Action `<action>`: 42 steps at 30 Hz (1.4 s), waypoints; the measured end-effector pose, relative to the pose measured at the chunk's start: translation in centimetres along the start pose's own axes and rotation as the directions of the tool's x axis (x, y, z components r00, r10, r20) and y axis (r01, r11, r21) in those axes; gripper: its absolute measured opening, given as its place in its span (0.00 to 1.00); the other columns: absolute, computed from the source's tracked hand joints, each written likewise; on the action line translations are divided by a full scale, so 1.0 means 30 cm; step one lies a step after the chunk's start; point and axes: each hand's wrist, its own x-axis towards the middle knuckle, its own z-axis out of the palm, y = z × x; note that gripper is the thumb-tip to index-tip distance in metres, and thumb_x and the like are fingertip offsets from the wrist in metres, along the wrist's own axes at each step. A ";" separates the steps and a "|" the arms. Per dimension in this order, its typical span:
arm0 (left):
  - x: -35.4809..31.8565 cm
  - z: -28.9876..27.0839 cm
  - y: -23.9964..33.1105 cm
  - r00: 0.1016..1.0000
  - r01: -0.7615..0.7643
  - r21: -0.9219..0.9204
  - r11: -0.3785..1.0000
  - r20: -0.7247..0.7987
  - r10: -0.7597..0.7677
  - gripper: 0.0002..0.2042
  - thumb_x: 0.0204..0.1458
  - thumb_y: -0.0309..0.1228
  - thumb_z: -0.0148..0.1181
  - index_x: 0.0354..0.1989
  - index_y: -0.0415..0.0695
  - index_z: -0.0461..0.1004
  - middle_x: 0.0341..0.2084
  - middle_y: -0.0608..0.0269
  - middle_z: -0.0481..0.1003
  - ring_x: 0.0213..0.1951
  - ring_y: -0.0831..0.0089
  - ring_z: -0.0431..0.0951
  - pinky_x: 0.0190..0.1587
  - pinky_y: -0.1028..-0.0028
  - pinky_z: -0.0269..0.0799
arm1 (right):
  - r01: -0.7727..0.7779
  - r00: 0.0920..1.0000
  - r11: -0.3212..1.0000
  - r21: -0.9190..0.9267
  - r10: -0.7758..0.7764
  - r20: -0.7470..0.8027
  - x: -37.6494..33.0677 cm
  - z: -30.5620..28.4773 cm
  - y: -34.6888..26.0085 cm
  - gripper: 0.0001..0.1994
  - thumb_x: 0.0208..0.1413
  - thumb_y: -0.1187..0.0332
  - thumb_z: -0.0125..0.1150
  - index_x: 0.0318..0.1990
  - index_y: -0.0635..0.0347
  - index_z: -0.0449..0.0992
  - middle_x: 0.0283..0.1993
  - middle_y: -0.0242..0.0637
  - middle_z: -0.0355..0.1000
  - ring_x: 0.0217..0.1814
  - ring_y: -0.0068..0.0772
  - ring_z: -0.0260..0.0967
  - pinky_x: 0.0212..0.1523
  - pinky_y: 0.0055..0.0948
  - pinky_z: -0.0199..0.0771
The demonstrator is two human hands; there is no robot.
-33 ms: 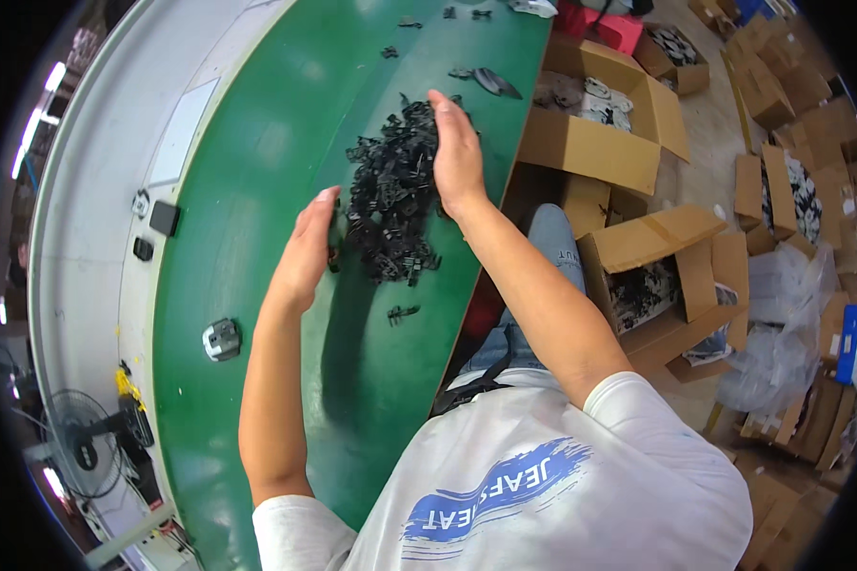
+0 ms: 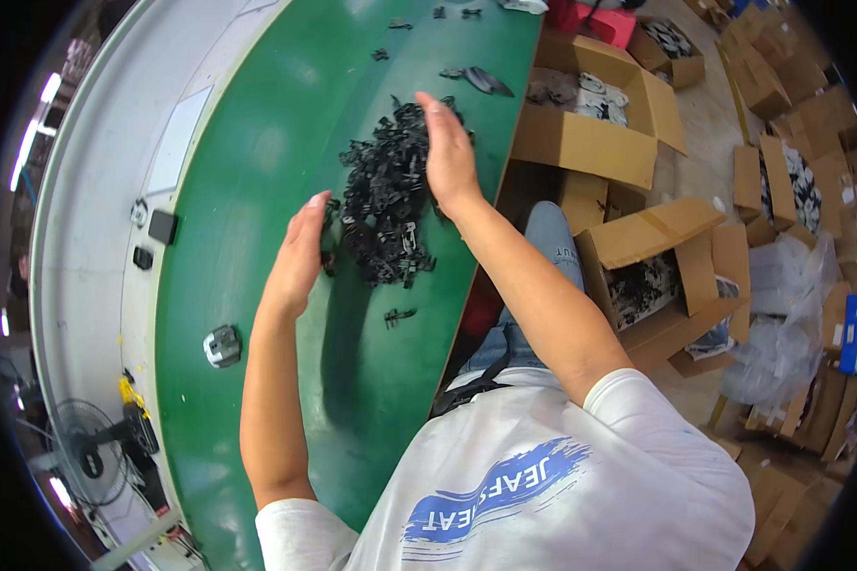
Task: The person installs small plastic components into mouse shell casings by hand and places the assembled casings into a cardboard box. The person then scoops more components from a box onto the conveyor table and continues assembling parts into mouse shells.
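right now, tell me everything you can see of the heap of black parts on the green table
The heap is a loose, elongated jumble of many small, irregular black pieces, apparently plastic, with slightly shiny edges. It rests on the green table, between the person's open hands. The right hand covers part of its right side; the left hand is beside its left edge. Whether either palm presses on it is unclear. Individual shapes are too small to tell.
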 end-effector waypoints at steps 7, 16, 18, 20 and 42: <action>0.009 -0.042 0.023 0.939 -0.143 0.583 0.800 -0.175 0.295 0.29 0.76 0.49 0.43 0.68 0.36 0.73 0.68 0.43 0.70 0.71 0.50 0.68 0.75 0.62 0.58 | 0.186 0.958 0.961 -0.205 -0.131 0.254 0.026 -0.160 -0.054 0.29 0.80 0.46 0.40 0.72 0.57 0.72 0.76 0.44 0.69 0.83 0.46 0.57 0.83 0.41 0.51; -0.092 0.402 0.219 0.652 -0.612 0.647 0.455 0.086 0.753 0.21 0.71 0.34 0.56 0.67 0.36 0.72 0.66 0.47 0.72 0.69 0.53 0.70 0.74 0.58 0.60 | 0.205 0.973 0.916 0.346 -0.153 -0.172 -0.026 -0.405 -0.048 0.20 0.78 0.58 0.52 0.58 0.67 0.80 0.53 0.41 0.83 0.54 0.30 0.79 0.61 0.33 0.77; -0.094 0.538 0.256 0.601 -0.737 0.618 0.273 0.414 0.684 0.26 0.62 0.32 0.65 0.68 0.37 0.71 0.69 0.45 0.68 0.73 0.43 0.64 0.76 0.50 0.56 | 0.200 0.949 0.937 0.287 -0.112 -0.296 -0.042 -0.580 -0.050 0.18 0.78 0.59 0.54 0.54 0.67 0.81 0.50 0.42 0.84 0.52 0.29 0.81 0.55 0.31 0.82; -0.046 0.638 0.254 0.618 -0.740 0.651 0.169 0.559 0.553 0.30 0.64 0.37 0.63 0.73 0.39 0.67 0.75 0.42 0.62 0.78 0.40 0.55 0.78 0.44 0.48 | 0.089 0.953 0.976 0.197 -0.026 -0.302 -0.094 -0.783 -0.038 0.19 0.78 0.57 0.54 0.55 0.67 0.81 0.50 0.43 0.84 0.50 0.29 0.82 0.53 0.30 0.82; -0.128 2.314 0.146 0.550 0.323 0.185 0.928 0.762 -0.343 0.15 0.68 0.31 0.56 0.58 0.37 0.79 0.51 0.55 0.82 0.52 0.68 0.79 0.59 0.73 0.71 | -0.465 -0.421 0.736 0.493 0.306 -0.854 -0.629 -1.897 0.557 0.18 0.64 0.65 0.59 0.58 0.59 0.80 0.60 0.49 0.78 0.57 0.46 0.77 0.59 0.45 0.76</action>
